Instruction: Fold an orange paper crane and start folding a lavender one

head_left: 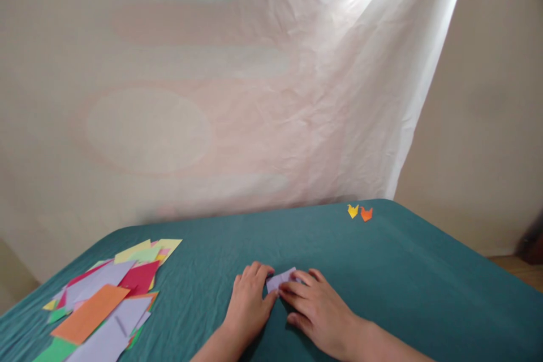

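Note:
A small folded piece of light purple paper (280,280) lies on the green cloth between my two hands. My left hand (251,301) grips its left end, with the index finger at the upper corner and the thumb along the lower edge. From the right, my right hand (320,308) has its bent fingers on the paper's other end, covering part of it. Its thumb sits lower, near the cloth.
A loose heap of coloured paper sheets (91,312) spreads over the left side of the green-covered table (203,271). Near the far right edge lie a yellow folded paper figure (353,212) and an orange one (366,214). A pale hanging sheet (237,124) stands behind the table.

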A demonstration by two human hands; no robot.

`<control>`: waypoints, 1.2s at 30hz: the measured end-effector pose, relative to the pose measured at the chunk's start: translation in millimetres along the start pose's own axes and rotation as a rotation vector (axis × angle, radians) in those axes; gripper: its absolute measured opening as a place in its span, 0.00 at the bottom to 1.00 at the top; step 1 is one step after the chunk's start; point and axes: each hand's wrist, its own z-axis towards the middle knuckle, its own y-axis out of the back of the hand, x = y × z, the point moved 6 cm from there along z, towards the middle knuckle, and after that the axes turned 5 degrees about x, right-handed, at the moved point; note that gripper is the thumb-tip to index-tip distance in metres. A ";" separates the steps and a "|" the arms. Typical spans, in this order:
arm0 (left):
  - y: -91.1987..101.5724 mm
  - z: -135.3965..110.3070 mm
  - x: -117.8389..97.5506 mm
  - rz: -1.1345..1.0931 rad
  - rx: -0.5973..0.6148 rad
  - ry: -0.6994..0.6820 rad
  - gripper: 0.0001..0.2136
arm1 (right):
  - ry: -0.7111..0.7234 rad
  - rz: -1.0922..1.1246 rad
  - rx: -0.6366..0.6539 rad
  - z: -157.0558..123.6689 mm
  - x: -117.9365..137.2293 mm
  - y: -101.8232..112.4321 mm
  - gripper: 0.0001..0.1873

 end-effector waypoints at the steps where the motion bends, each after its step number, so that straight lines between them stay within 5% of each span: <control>1: 0.7 0.4 1.3 -0.009 0.015 0.006 0.13 | -0.016 0.000 -0.012 0.0 -1.2 1.0 0.17; 5: 5.7 2.4 10.1 -0.049 0.065 0.008 0.17 | -0.096 -0.002 -0.106 -2.1 -13.4 6.3 0.09; 10: 13.4 5.5 28.9 -0.157 0.083 -0.002 0.25 | -0.277 0.015 -0.269 -8.8 -44.7 10.4 0.13; 13: 21.5 7.1 35.8 -0.236 -0.005 0.033 0.17 | -0.351 0.141 -0.342 -12.1 -59.7 10.2 0.11; 18: 19.4 6.8 19.3 -0.259 0.034 -0.013 0.10 | -0.354 0.292 -0.322 -10.7 -63.8 5.6 0.11; 26: 15.3 -2.7 -6.8 -0.307 -0.026 -0.159 0.07 | -0.382 0.246 -0.232 -6.6 -60.4 -3.9 0.30; 32: 14.9 -6.4 -11.8 -0.321 0.000 -0.221 0.07 | -0.343 0.290 -0.252 -4.6 -56.4 0.0 0.04; 36: 12.7 -2.8 -6.9 -0.411 -0.019 -0.149 0.04 | -0.400 0.340 -0.272 -6.6 -59.6 1.5 0.03</control>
